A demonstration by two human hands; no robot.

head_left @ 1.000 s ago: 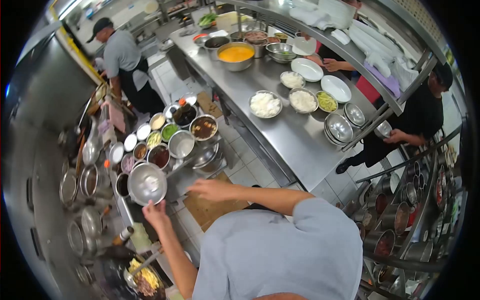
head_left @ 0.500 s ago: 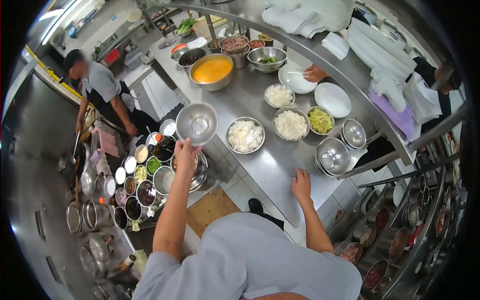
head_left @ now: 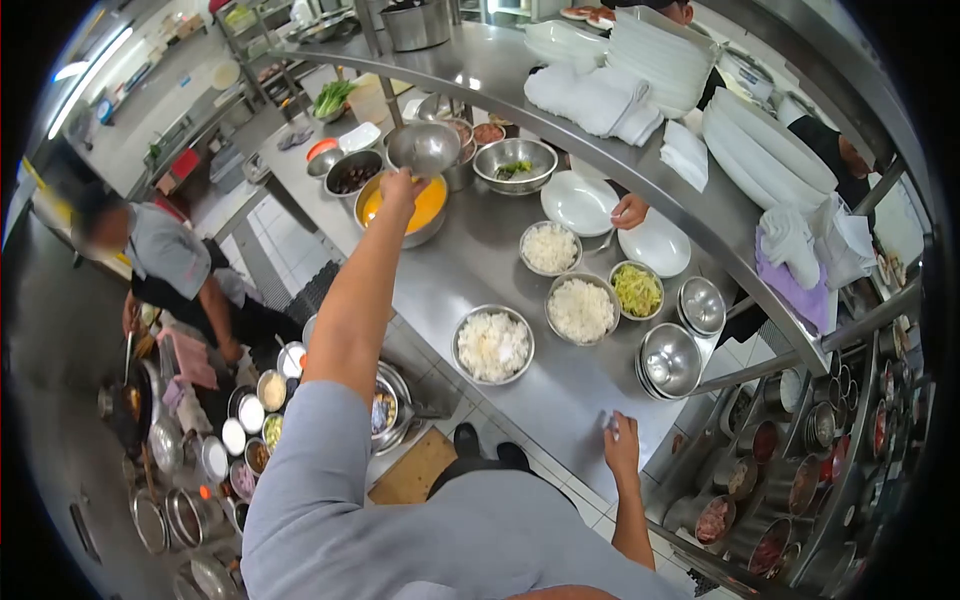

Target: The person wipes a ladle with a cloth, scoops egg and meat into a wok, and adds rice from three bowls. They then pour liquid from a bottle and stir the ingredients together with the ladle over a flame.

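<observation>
My left hand (head_left: 402, 188) is stretched far forward, its fingers closed on the rim of a steel mixing bowl (head_left: 423, 148). That bowl is above a large pot of yellow-orange liquid (head_left: 428, 205), like beaten egg, and overlaps its far side in this view. Down by the front edge of the steel counter, my right hand (head_left: 621, 440) holds nothing visible, its fingers loosely bent and a little apart. Nearest to it are stacked steel bowls (head_left: 670, 360) and a bowl of white rice (head_left: 493, 345). Two more rice bowls (head_left: 582, 310) (head_left: 550, 247) stand behind.
Shredded green vegetable (head_left: 636, 291) fills a bowl beside the rice. Another person's hand (head_left: 629, 212) reaches between white plates (head_left: 580, 203). A shelf (head_left: 480, 60) with dishes and cloths overhangs the counter. At left, a person (head_left: 180, 260) works by seasoning containers (head_left: 235, 435).
My left hand has carried the steel bowl forward, from over the counter's left edge to above the yellow liquid. My right hand's fingers have bent, and it sits lower in view.
</observation>
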